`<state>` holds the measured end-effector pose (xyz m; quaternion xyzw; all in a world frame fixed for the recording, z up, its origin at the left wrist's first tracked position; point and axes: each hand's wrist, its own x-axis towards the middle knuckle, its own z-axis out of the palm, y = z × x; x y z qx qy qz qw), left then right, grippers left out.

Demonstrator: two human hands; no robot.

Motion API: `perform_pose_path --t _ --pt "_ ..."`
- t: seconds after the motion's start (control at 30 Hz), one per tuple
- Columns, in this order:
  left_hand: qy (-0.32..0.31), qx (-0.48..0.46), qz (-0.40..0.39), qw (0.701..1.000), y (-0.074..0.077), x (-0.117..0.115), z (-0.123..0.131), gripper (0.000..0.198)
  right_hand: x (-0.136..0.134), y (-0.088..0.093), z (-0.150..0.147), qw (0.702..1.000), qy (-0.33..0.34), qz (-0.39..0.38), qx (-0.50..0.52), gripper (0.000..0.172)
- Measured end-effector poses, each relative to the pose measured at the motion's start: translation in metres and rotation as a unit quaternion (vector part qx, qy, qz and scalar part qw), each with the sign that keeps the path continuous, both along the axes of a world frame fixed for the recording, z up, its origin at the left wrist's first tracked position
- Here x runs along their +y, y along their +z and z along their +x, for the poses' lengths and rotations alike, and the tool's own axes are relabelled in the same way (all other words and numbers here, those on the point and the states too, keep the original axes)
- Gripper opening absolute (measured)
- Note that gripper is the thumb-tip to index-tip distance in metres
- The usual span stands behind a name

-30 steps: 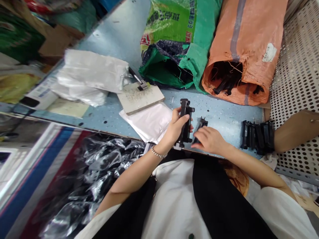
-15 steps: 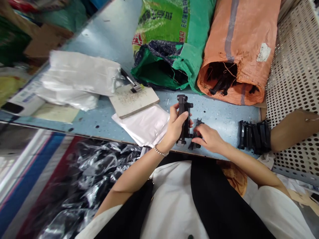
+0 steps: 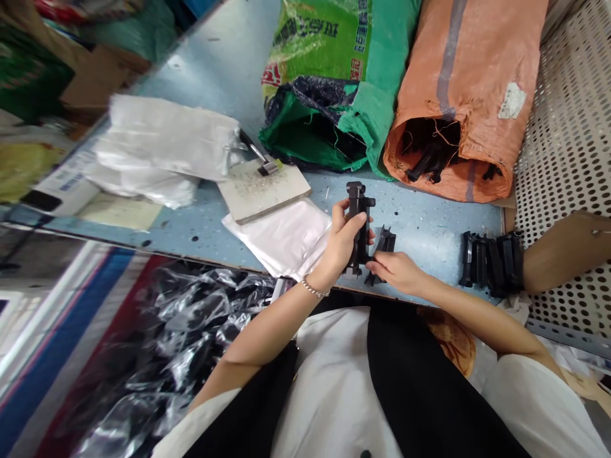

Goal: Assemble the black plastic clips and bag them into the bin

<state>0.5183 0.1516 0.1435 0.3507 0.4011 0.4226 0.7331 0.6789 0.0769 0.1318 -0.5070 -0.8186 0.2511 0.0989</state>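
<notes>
Head view: left hand (image 3: 340,247) fingers curled closed round upright black plastic part (image 3: 359,224); right hand (image 3: 398,270) fingers slightly spread, tips on second black part (image 3: 382,254), grip unclear, just beside the first, near front edge of desk (image 3: 429,222); more black parts (image 3: 489,264) toward right end

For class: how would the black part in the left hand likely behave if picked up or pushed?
Probably stiff: the black part keeps its straight shape in the left hand. Likely light for its size, since one hand holds it up. Unlikely to roll: it has flat sides and tabs, like the parts lined up on the table.
</notes>
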Motion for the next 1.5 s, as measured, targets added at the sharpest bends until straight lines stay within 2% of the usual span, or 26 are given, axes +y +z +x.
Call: perform_pose_path --t 0.07,0.17,0.23,0.3,0.37,0.43,0.47,0.53,0.6,0.63,0.73,0.8,0.93,1.03,1.1,1.2,1.27,1.33,1.4,1.43,1.5 --pt "0.004 -0.002 0.002 1.0 0.0 0.0 -0.002 0.045 -0.001 0.001 0.0 1.0 -0.013 -0.007 0.005 0.04" --pt "-0.01 -0.005 -0.019 1.0 -0.001 0.0 -0.005 0.044 0.0 0.008 0.003 0.992 0.029 0.115 -0.04 0.029" --pt "-0.022 -0.009 -0.042 0.999 -0.001 -0.002 -0.005 0.044 0.001 0.011 0.002 0.982 0.08 0.161 -0.065 0.028" --pt "-0.027 -0.014 -0.055 0.998 -0.001 -0.004 -0.004 0.045 0.0 0.011 -0.001 0.985 0.072 0.141 -0.063 0.036" --pt "-0.02 -0.017 -0.053 0.998 -0.002 -0.007 -0.003 0.045 -0.003 0.01 -0.004 0.997 0.019 0.069 -0.033 0.046" --pt "-0.013 -0.015 -0.052 0.998 -0.004 -0.008 -0.003 0.044 -0.005 0.009 -0.005 1.0 -0.013 0.017 -0.005 0.044" --pt "-0.013 -0.013 -0.055 0.998 -0.005 -0.008 -0.004 0.044 -0.005 0.01 -0.004 1.0 -0.006 0.024 -0.003 0.039" --pt "-0.016 -0.011 -0.064 0.998 -0.007 -0.007 -0.005 0.042 -0.005 0.01 -0.002 0.994 0.036 0.098 -0.031 0.029" --pt "-0.018 -0.013 -0.067 0.998 -0.008 -0.006 -0.004 0.041 -0.005 0.01 -0.001 0.98 0.073 0.172 -0.07 0.026" --pt "-0.019 -0.016 -0.065 0.998 -0.008 -0.006 -0.003 0.041 -0.005 0.009 -0.001 0.977 0.074 0.182 -0.081 0.028" --pt "-0.023 -0.024 -0.061 0.998 -0.007 -0.007 0.0 0.045 -0.007 0.009 0.0 0.988 0.02 0.13 -0.079 0.037" --pt "-0.021 -0.027 -0.061 0.998 -0.007 -0.008 0.001 0.045 -0.008 0.011 0.002 0.99 0.002 0.119 -0.072 0.035" --pt "-0.028 -0.035 -0.069 0.997 -0.008 -0.007 0.002 0.043 -0.008 0.013 0.008 0.961 0.101 0.24 -0.092 0.023" --pt "-0.04 -0.035 -0.081 0.995 -0.01 -0.007 0.006 0.045 -0.006 0.007 0.011 0.953 0.124 0.262 -0.091 0.029" --pt "-0.048 -0.035 -0.094 0.994 -0.013 -0.009 0.01 0.045 -0.007 0.0 0.009 0.967 0.093 0.221 -0.084 0.039" --pt "-0.04 -0.029 -0.092 0.995 -0.021 -0.013 0.015 0.044 -0.015 -0.012 0.001 0.992 -0.007 0.098 -0.083 0.042" --pt "-0.014 -0.01 -0.063 0.998 -0.031 -0.014 0.015 0.046 -0.02 -0.017 -0.004 0.992 -0.089 0.002 -0.086 0.039" --pt "0.004 0.024 -0.022 0.999 -0.045 -0.012 0.012 0.047 -0.017 -0.019 -0.004 0.986 -0.121 -0.083 -0.083 0.036" --pt "0.004 0.087 0.032 0.996 -0.063 -0.011 0.009 0.044 0.0 -0.017 0.006 0.982 -0.127 -0.127 -0.065 0.037" --pt "-0.003 0.126 0.063 0.99 -0.073 -0.011 0.008 0.039 0.015 -0.015 0.015 0.979 -0.148 -0.123 -0.059 0.039" --pt "-0.024 0.198 0.121 0.972 -0.092 -0.015 0.01 0.032 0.055 -0.009 0.041 0.963 -0.254 -0.069 -0.063 0.045"
